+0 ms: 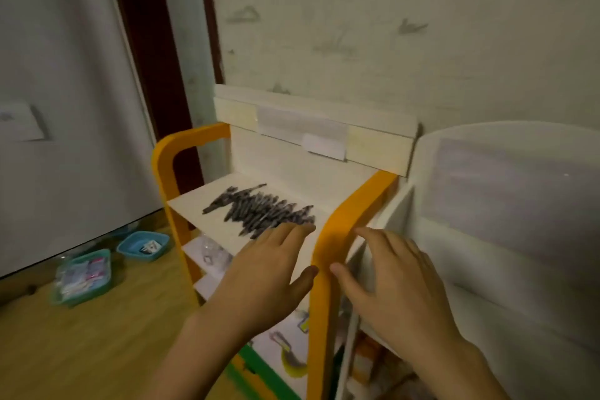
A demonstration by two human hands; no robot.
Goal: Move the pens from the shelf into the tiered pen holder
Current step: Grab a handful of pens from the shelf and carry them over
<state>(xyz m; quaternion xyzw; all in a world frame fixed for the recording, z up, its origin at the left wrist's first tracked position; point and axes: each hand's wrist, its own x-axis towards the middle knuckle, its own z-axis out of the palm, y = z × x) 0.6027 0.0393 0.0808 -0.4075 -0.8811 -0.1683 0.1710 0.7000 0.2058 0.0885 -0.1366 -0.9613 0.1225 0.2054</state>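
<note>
Your left hand (pixel 269 269), fingers relaxed and empty, is nearer the pens (pixel 259 209); they lie just ahead, probably pointing diagonally away-right. Your right hand (pixel 389 279) holds nothing either.

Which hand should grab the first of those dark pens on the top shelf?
Left, probably. The left hand is already over the white top shelf, fingers beside the row of dark pens. The right hand is outside the orange side rail.
</note>
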